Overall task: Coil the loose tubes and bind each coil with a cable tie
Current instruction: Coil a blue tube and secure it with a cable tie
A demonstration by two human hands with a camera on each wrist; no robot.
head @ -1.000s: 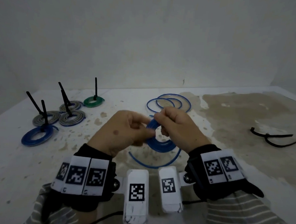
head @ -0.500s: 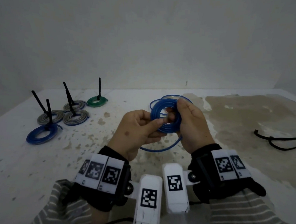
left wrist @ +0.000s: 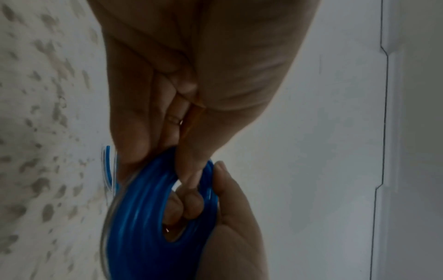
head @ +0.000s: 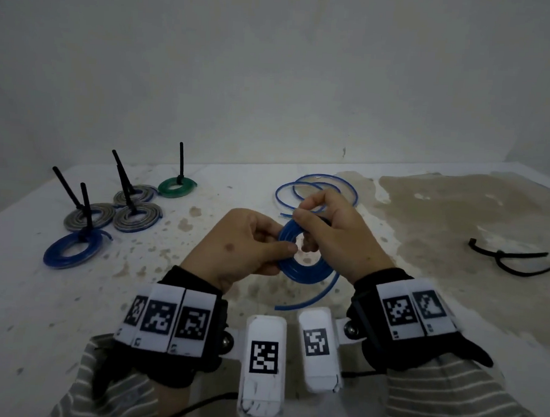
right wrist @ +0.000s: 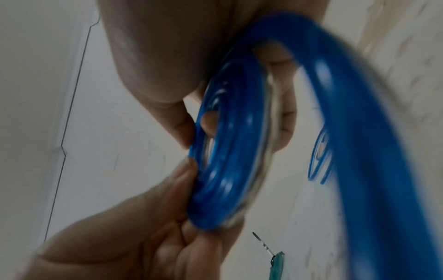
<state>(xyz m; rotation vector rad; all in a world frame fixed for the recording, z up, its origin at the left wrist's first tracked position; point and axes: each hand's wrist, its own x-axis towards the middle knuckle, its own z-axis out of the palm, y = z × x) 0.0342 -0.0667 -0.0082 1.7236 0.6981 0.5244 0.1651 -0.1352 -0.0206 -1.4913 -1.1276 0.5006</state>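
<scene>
A blue tube coil [head: 305, 269] hangs between both hands above the table's middle. My left hand [head: 246, 243] pinches its left rim between thumb and fingers. My right hand [head: 336, 230] grips the coil's top right, with fingers through its hole. The tube's loose tail [head: 313, 298] curves down below the coil. In the left wrist view the coil [left wrist: 148, 217] is pinched at its upper edge. The right wrist view shows the coil [right wrist: 230, 151] on edge between both hands and the tail [right wrist: 354, 132] sweeping past. Loose blue tube loops [head: 313, 188] lie on the table behind the hands.
Bound coils lie at the left: a blue one [head: 72, 250], three grey ones [head: 136, 220] and a green one [head: 174, 187], each with a black tie standing up. Loose black cable ties [head: 507, 257] lie at the right on a brown stained patch.
The coil had been raised upright in front of the hands; now it has come down and tilted flatter again. Both hands kept hold and shifted their grip round the rim.
</scene>
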